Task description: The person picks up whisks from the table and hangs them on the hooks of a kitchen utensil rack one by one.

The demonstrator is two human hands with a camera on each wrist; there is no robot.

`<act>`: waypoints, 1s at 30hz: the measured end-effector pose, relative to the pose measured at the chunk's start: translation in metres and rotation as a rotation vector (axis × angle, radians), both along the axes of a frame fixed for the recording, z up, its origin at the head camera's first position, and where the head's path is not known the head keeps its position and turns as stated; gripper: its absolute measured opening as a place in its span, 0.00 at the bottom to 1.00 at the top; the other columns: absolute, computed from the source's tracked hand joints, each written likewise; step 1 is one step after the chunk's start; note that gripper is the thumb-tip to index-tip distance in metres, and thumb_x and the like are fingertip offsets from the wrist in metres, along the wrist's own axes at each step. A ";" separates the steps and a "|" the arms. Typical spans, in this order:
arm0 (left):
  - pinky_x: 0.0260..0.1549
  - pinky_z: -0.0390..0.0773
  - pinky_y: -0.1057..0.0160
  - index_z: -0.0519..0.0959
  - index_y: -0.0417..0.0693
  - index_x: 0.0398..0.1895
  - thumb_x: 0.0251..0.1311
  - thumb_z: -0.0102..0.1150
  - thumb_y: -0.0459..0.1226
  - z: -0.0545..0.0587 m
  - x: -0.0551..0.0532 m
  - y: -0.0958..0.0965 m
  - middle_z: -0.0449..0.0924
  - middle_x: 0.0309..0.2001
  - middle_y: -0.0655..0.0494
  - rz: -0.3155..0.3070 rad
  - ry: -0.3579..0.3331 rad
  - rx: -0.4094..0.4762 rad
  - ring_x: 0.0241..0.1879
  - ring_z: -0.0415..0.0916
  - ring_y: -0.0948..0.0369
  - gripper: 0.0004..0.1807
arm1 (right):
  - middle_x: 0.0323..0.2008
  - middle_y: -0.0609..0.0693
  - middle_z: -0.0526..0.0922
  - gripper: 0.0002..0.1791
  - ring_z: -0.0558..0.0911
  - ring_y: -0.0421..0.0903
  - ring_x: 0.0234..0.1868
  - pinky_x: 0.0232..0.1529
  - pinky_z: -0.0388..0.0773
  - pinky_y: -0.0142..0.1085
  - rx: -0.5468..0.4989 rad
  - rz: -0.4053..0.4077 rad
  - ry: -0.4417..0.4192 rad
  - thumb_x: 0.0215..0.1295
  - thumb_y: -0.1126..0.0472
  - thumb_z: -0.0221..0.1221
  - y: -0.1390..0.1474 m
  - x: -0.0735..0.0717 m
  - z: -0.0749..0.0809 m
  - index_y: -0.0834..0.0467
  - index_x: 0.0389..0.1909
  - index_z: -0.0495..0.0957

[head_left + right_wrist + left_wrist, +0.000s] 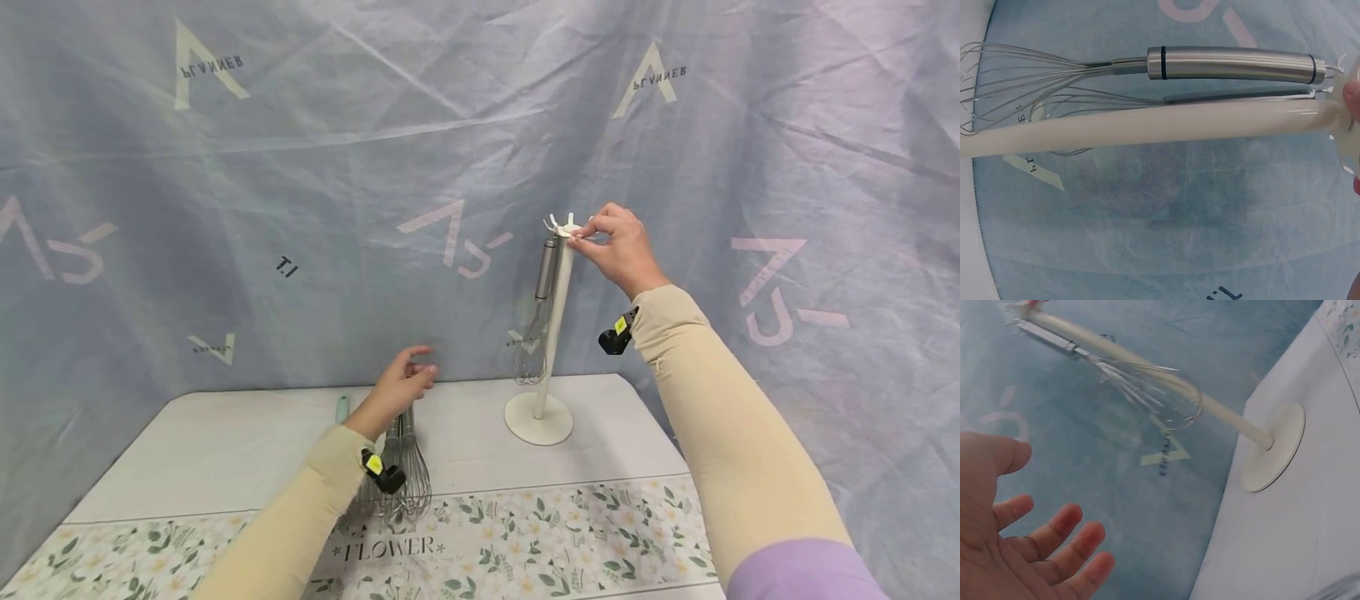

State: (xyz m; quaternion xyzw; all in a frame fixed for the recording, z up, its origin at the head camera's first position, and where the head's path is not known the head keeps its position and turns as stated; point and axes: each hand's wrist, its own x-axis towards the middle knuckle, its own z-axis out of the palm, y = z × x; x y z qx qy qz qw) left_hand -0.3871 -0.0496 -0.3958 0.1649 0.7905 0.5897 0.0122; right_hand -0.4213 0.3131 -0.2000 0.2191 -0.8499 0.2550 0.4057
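Observation:
A white stand [558, 308] with a round base and a hooked top stands at the back of the table. My right hand [617, 246] pinches the rim of its hooked top between thumb and fingers. Two metal whisks hang from the hooks; in the right wrist view the nearer whisk [1238, 65] has a thick steel handle, and the other whisk [1241, 98] is partly behind the pole. To the left, my left hand [397, 385] hovers with fingers spread and nothing in it. Below that hand lie several whisks [416, 471], partly hidden by the wrist.
The white table [247, 442] has a flowered strip [525, 533] along its front. A mint-green handle [342, 410] lies beside the left forearm. Close behind the table hangs a grey-blue printed cloth [360, 208].

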 end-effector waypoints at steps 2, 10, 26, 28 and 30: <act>0.57 0.76 0.47 0.60 0.53 0.77 0.76 0.52 0.44 -0.003 0.004 -0.010 0.74 0.62 0.42 0.011 -0.006 0.011 0.59 0.76 0.47 0.30 | 0.35 0.56 0.75 0.09 0.73 0.54 0.46 0.50 0.65 0.48 0.002 -0.009 0.001 0.58 0.61 0.74 -0.001 -0.001 -0.002 0.63 0.30 0.85; 0.58 0.75 0.46 0.59 0.48 0.77 0.78 0.50 0.44 -0.019 0.020 -0.051 0.74 0.61 0.38 0.038 -0.021 0.046 0.55 0.78 0.48 0.29 | 0.32 0.57 0.75 0.09 0.72 0.54 0.43 0.49 0.65 0.48 0.001 -0.028 0.048 0.57 0.62 0.75 -0.008 0.000 -0.008 0.63 0.29 0.86; 0.56 0.78 0.53 0.57 0.45 0.78 0.78 0.46 0.49 -0.060 0.034 -0.107 0.71 0.65 0.37 0.219 -0.109 0.161 0.56 0.78 0.53 0.32 | 0.30 0.55 0.72 0.08 0.68 0.57 0.40 0.45 0.63 0.48 0.067 -0.109 0.141 0.60 0.60 0.73 -0.019 0.003 -0.004 0.62 0.30 0.88; 0.56 0.78 0.52 0.57 0.45 0.78 0.78 0.46 0.48 -0.066 0.032 -0.112 0.72 0.65 0.37 0.250 -0.109 0.157 0.56 0.78 0.52 0.31 | 0.30 0.55 0.72 0.08 0.68 0.57 0.40 0.44 0.63 0.47 0.063 -0.111 0.150 0.60 0.60 0.73 -0.019 0.002 -0.005 0.62 0.30 0.88; 0.57 0.77 0.51 0.58 0.46 0.78 0.79 0.46 0.47 -0.072 0.030 -0.117 0.72 0.64 0.38 0.292 -0.117 0.149 0.57 0.77 0.51 0.31 | 0.30 0.56 0.71 0.08 0.67 0.57 0.40 0.43 0.62 0.46 0.058 -0.107 0.155 0.60 0.61 0.73 -0.020 0.002 -0.005 0.62 0.30 0.88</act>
